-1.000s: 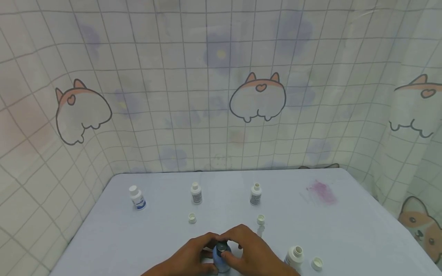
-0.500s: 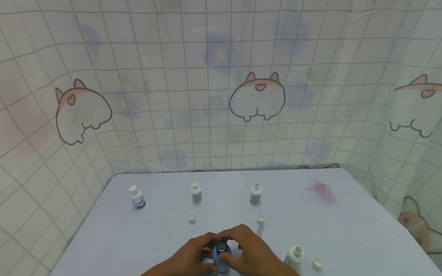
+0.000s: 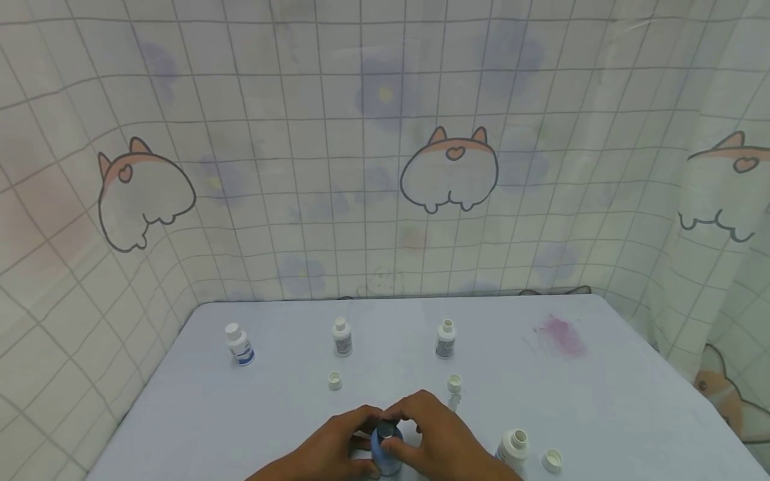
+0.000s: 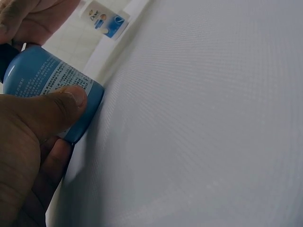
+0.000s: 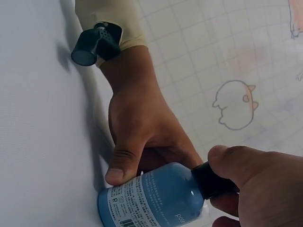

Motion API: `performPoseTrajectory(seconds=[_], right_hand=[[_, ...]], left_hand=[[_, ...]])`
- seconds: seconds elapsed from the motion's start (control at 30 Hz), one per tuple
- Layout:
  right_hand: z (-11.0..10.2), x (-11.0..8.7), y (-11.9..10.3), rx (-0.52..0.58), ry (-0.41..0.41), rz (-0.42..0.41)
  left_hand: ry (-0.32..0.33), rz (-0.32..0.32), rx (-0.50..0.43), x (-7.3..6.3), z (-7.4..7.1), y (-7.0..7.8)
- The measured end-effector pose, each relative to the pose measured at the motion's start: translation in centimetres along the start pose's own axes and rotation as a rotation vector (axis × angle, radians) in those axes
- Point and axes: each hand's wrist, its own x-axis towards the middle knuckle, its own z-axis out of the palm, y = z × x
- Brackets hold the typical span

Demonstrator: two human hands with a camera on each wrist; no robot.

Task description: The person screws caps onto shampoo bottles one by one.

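Observation:
A blue bottle [image 3: 385, 462] with white printed labelling stands upright at the near middle of the white table. My left hand [image 3: 327, 446] grips its body, the thumb lying across the label in the left wrist view. With thumb and fingers, my right hand [image 3: 442, 437] pinches the black cap [image 5: 213, 181] at the bottle's top. The cap sits on the neck, partly covered by the fingers. Just right of my right hand, an uncapped white bottle [image 3: 513, 449] stands with a white cap [image 3: 551, 459] beside it.
Farther back stand a capped white-and-blue bottle [image 3: 239, 345], a small white bottle [image 3: 342, 337] and another small uncapped one [image 3: 445, 339]. Loose white caps lie in front of the latter two, a left cap [image 3: 334, 381] and a right cap [image 3: 454, 383]. A pink stain [image 3: 562, 334] marks the table.
The fingers of my right hand shift slightly on the black cap. My left hand and the blue bottle stay in place, as do the other bottles and caps.

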Motion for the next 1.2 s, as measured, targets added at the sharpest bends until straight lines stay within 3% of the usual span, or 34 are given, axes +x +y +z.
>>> performPoseTrajectory(seconds=[0.23,0.47,0.67,0.97,1.2], right_hand=[[-0.01,0.10,-0.04,0.029,-0.011,0.012],[-0.30,-0.02,-0.14,0.092,-0.065,0.019],[-0.50,0.15,-0.32,0.082,-0.079,0.039],[-0.27,0.14,-0.10,0.016,-0.008,0.014],[-0.35,0.06,0.05,0.075,-0.042,0.041]], left_hand=[[0.000,-0.042,-0.018,-0.04,-0.02,0.37],[-0.005,-0.015,-0.019,-0.17,-0.14,0.38],[0.000,-0.008,-0.004,-0.15,-0.09,0.37],[0.005,-0.070,-0.021,0.05,0.02,0.30],[0.000,-0.057,-0.034,-0.03,0.02,-0.03]])
